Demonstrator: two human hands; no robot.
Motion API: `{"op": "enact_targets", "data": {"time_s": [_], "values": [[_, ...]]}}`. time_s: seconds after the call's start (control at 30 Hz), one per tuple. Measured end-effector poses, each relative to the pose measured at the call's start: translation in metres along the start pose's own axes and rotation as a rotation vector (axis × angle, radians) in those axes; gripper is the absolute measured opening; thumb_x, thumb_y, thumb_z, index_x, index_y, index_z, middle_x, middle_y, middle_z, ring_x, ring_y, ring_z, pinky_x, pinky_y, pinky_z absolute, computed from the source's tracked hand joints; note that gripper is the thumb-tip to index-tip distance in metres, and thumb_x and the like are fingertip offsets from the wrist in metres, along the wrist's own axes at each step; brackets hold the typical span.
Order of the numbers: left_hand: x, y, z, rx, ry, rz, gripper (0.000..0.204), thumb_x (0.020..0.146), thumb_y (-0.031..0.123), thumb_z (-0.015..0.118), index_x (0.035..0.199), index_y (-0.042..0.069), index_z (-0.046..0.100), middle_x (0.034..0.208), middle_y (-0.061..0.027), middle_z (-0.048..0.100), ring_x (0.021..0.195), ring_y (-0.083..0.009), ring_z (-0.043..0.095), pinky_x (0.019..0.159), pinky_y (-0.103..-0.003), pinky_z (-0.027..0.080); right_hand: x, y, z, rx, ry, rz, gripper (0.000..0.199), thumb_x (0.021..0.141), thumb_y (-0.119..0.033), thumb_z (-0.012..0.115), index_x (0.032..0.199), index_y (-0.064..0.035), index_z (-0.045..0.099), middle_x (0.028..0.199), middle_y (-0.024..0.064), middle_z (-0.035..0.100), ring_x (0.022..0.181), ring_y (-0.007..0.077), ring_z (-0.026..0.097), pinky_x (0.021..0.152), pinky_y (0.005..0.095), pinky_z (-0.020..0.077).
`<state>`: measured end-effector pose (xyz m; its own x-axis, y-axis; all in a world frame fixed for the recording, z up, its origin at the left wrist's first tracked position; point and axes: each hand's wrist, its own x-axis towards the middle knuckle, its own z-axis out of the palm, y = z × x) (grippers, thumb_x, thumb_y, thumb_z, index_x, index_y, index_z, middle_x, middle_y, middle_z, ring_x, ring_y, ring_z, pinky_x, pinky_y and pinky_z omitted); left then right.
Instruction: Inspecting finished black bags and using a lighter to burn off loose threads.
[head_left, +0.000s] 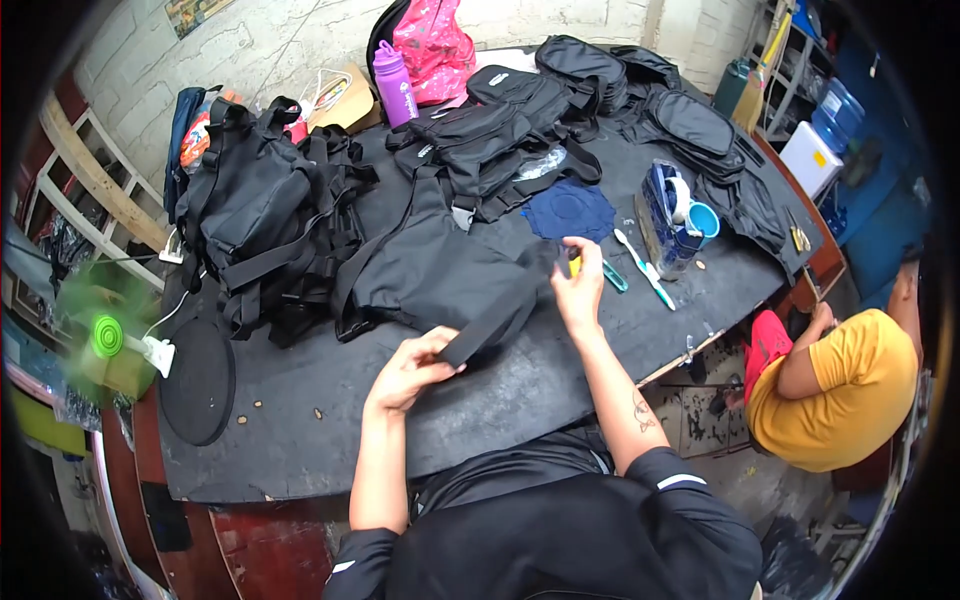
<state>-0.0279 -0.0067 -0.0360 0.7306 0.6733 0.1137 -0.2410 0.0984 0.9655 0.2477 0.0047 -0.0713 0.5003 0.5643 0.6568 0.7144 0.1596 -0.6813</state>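
Observation:
My left hand (412, 372) is closed on the near end of a wide black strap (492, 324), thumb on top. The strap slants up and away to the right, toward my right hand (580, 292). That hand is closed too, pinching a small yellow-and-dark object (575, 263) beside the strap's far part; its kind is mostly covered by my fingers. Just beyond the strap a black fabric bag (430, 275) lies on the dark table (300, 460). A white-and-teal toothbrush (645, 268) and a small green tool (614, 278) lie right of my right hand.
Piled black bags (260, 200) cover the left; more black bags (510, 120) fill the back. A purple bottle (395, 85), navy cloth (570, 210) and blue cup (703, 220) stand or lie around. A green fan (107, 335) is at left. Someone in yellow (840, 390) bends at right.

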Motion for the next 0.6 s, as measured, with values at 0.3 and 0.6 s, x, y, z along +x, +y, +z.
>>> {"op": "enact_targets", "data": {"time_s": [0.3,0.6], "values": [[-0.081,-0.006,-0.020,0.041,0.402,0.065,0.012,0.071,0.012,0.062,0.069,0.001,0.058,0.085,-0.0084,0.055,0.088,-0.0184,0.050,0.085,-0.027,0.035,-0.015,0.006,-0.017,0.536,-0.358,0.446,0.014,0.079,-0.011,0.063,0.091,-0.0067,0.058,0.071,-0.0058,0.049,0.060,0.0024,0.042,0.052,0.0167,0.0334],[-0.061,-0.001,-0.005,0.696,0.566,-0.328,0.019,0.089,0.019,0.054,0.088,0.001,0.060,0.079,-0.0038,0.059,0.078,-0.0095,0.053,0.072,-0.024,0.042,-0.054,-0.014,-0.020,0.514,-0.369,0.297,0.027,0.079,-0.006,0.058,0.104,-0.0034,0.047,0.089,0.0024,0.048,0.080,0.0094,0.046,0.071,0.0243,0.0402]]}}
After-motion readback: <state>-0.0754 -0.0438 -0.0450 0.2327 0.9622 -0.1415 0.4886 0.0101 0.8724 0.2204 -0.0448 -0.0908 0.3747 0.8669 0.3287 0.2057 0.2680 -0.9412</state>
